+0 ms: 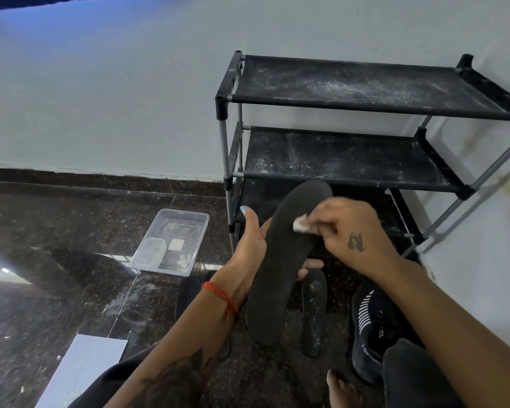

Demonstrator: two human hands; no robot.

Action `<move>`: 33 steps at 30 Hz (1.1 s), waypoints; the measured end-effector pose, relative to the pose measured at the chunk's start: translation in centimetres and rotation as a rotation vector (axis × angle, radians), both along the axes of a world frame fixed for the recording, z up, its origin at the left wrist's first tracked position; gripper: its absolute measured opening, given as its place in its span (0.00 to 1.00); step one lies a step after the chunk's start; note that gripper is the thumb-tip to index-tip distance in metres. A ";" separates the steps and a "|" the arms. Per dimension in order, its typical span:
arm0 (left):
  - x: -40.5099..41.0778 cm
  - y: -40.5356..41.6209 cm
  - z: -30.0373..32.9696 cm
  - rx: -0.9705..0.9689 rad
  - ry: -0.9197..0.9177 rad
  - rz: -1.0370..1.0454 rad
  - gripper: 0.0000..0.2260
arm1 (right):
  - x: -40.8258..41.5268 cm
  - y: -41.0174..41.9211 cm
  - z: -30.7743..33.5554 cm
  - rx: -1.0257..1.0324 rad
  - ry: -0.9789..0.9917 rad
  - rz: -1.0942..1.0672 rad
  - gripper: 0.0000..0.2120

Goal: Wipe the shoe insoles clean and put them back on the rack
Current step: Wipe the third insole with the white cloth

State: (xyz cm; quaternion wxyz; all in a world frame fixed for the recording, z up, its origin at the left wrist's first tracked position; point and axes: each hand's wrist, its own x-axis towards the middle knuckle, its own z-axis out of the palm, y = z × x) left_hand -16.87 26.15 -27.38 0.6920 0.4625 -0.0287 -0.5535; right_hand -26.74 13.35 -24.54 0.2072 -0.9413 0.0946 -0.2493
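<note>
My left hand (252, 245) grips a long black insole (280, 266) from underneath, toe end pointing up toward the rack. My right hand (354, 231) pinches a small white wipe (302, 226) and presses it against the insole's upper half. A second black insole (314, 313), speckled with white dust, lies on the floor just below and right of the held one. The black shoe rack (351, 107) stands against the wall behind, its two upper fabric shelves dusty and bare.
A clear plastic tray (171, 242) with a small container and a white pad sits on the dark stone floor to the left. A black shoe (371, 328) lies at the lower right beside my knee. A white sheet (83, 369) lies at the lower left.
</note>
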 end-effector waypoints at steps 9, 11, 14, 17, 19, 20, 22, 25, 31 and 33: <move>-0.7 -0.1 -0.1 0.070 -0.106 -0.089 0.34 | 2.3 2.8 -0.6 -0.035 0.025 -0.093 0.13; -0.2 -0.1 -0.1 0.091 -0.097 -0.039 0.36 | 2.1 3.2 -0.1 0.012 0.074 0.019 0.14; 0.1 -0.2 0.0 0.070 -0.021 0.023 0.38 | 1.2 2.6 1.0 0.276 0.199 0.162 0.13; 0.2 -0.1 0.1 0.026 0.054 0.056 0.37 | 0.5 0.8 1.3 0.337 0.025 0.009 0.15; 0.0 -0.1 0.3 -0.003 0.094 0.049 0.36 | 0.6 0.0 0.7 0.250 -0.094 -0.172 0.12; -0.1 -0.1 0.2 -0.008 0.096 0.048 0.36 | 0.8 0.0 0.3 0.215 -0.094 -0.213 0.12; -0.2 -0.1 0.3 -0.007 0.085 0.048 0.36 | 1.3 0.5 -0.7 0.164 -0.050 -0.186 0.12; 0.1 0.0 -0.1 0.044 0.022 0.084 0.36 | 1.8 2.0 -1.3 0.180 0.001 -0.055 0.12; 0.6 0.1 0.2 0.102 -0.050 0.123 0.35 | 0.4 2.1 0.2 0.312 0.232 0.272 0.09; 0.4 0.1 0.2 0.097 -0.057 0.120 0.35 | 0.0 0.9 0.3 0.199 0.268 0.272 0.13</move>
